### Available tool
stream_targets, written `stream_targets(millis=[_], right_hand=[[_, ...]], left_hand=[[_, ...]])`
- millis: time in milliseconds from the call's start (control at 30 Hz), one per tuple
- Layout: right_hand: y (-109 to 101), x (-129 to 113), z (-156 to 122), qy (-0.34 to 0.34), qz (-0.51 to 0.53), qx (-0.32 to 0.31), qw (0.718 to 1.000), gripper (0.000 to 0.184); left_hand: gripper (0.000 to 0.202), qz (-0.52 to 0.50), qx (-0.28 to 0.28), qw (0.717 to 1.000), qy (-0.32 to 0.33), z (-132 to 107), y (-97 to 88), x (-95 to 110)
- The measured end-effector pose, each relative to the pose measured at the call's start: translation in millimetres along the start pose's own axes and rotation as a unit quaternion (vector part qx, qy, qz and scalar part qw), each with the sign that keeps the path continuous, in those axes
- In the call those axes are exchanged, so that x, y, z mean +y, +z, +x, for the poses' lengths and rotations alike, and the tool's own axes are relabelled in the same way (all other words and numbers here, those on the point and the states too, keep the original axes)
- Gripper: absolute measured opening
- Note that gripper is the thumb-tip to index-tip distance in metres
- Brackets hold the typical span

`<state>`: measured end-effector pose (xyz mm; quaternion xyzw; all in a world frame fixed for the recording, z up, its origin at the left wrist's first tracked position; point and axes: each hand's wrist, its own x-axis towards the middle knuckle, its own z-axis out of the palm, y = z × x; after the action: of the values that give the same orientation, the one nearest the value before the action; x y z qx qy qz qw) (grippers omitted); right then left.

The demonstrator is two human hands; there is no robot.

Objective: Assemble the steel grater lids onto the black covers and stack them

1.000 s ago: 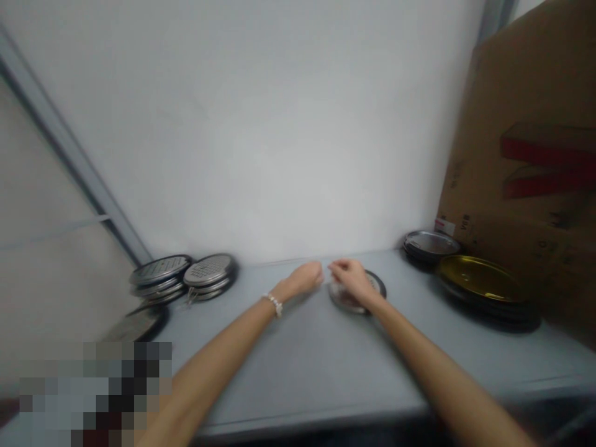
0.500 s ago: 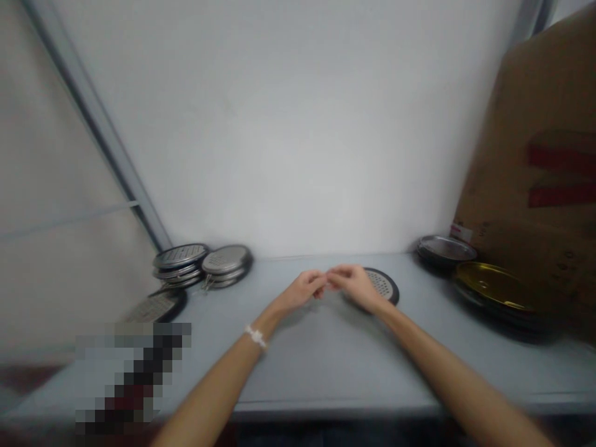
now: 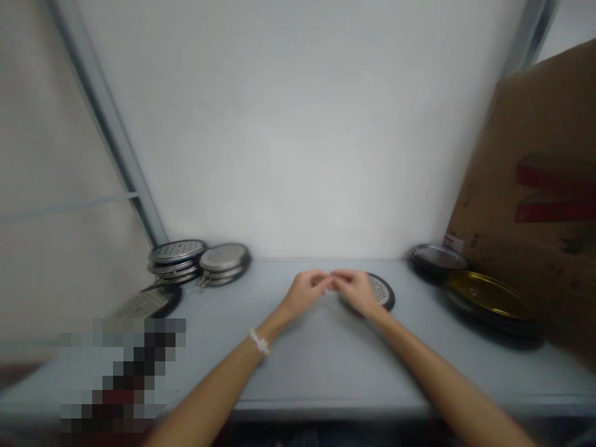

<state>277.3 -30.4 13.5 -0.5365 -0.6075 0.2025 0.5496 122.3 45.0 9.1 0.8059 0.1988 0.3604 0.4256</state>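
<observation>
Both hands meet above the middle of the table, fingertips together. My left hand (image 3: 307, 292) wears a white bracelet at the wrist, its thumb and fingers pinched. Opposite it, my right hand (image 3: 356, 288) is pinched in the same way. Whatever lies between the fingertips is too small and blurred to name. Just behind and right of my right hand, a round grater-like disc (image 3: 382, 292) with a dark rim and a perforated metal face lies on the grey table (image 3: 326, 366), partly covered by that hand.
Stacked round metal discs (image 3: 177, 251) and a second stack (image 3: 226, 257) stand at the back left, with another disc (image 3: 151, 302) nearer. On the right are a silver round piece (image 3: 440, 256), a gold one (image 3: 488, 295) and a large cardboard box (image 3: 535, 124). A white wall (image 3: 302, 124) rises behind.
The view has shifted slightly. My hands stay together over the table, with fingers slightly rearranged and still pinched. The discs and box have not been moved.
</observation>
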Motion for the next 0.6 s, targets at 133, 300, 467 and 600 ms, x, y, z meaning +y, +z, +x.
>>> stream_targets(millis=[133, 300, 467, 600], right_hand=[[1.4, 5.1, -2.7, -0.048, -0.071, 0.041, 0.996, 0.024], [5.4, 6.4, -5.7, -0.059, -0.078, 0.073, 0.993, 0.026], [6.1, 0.5, -7.2, -0.053, -0.078, 0.071, 0.993, 0.026], [6.5, -4.4, -9.0, -0.045, -0.095, 0.064, 0.992, 0.029]], left_hand=[[0.027, 0.057, 0.041, 0.997, 0.008, -1.0, 3.7, -4.6], [0.021, 0.071, 0.06, 0.996, 0.011, -3.2, 4.7, -2.7], [0.014, 0.122, 0.076, 0.989, 0.037, -6.0, 4.9, 3.5], [0.011, 0.206, 0.081, 0.973, 0.062, -8.1, 5.4, 4.1]])
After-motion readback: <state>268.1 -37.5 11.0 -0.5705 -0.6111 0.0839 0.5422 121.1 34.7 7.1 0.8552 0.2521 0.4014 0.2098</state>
